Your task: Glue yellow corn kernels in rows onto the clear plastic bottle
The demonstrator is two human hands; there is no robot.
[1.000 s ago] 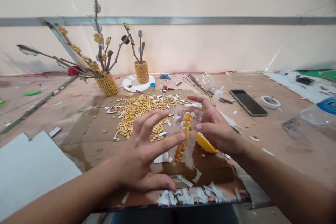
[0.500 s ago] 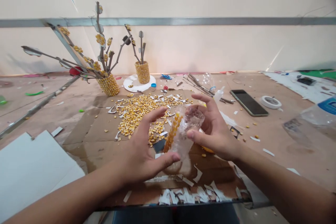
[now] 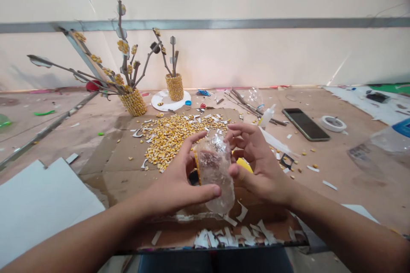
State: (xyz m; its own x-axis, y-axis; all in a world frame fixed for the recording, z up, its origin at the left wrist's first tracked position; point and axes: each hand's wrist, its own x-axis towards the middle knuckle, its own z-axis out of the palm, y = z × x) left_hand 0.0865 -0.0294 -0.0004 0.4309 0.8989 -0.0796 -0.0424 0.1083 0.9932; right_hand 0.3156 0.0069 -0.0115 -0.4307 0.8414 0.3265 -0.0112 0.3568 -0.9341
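Note:
A clear, crinkled plastic bottle piece [image 3: 216, 175] is between my hands above the cardboard, tilted. Yellow corn kernels line its left side, seen edge-on. My left hand [image 3: 179, 179] is closed round its left side, thumb across the front and fingers partly hidden behind. At the right side my right hand [image 3: 256, 162] has its fingers curled, with thumb and fingertips at the plastic's edge. Behind the piece, a heap of loose corn kernels [image 3: 169, 138] mixed with white paper scraps lies on the cardboard. Something yellow [image 3: 244, 164] shows beneath my right hand.
Two kernel-covered pots, a larger one [image 3: 133, 103] and a smaller one [image 3: 174, 87], hold twigs at the back left. To the right are a glue bottle [image 3: 267, 116], a phone [image 3: 306, 124], a tape roll [image 3: 333, 123] and a plastic bottle [image 3: 381, 149]. White paper strips [image 3: 233, 236] line the front edge.
The bottle piece has turned, so its kernel strip now faces left and its clear side faces me. My left hand has closed round it; my right fingers have shifted to its right edge.

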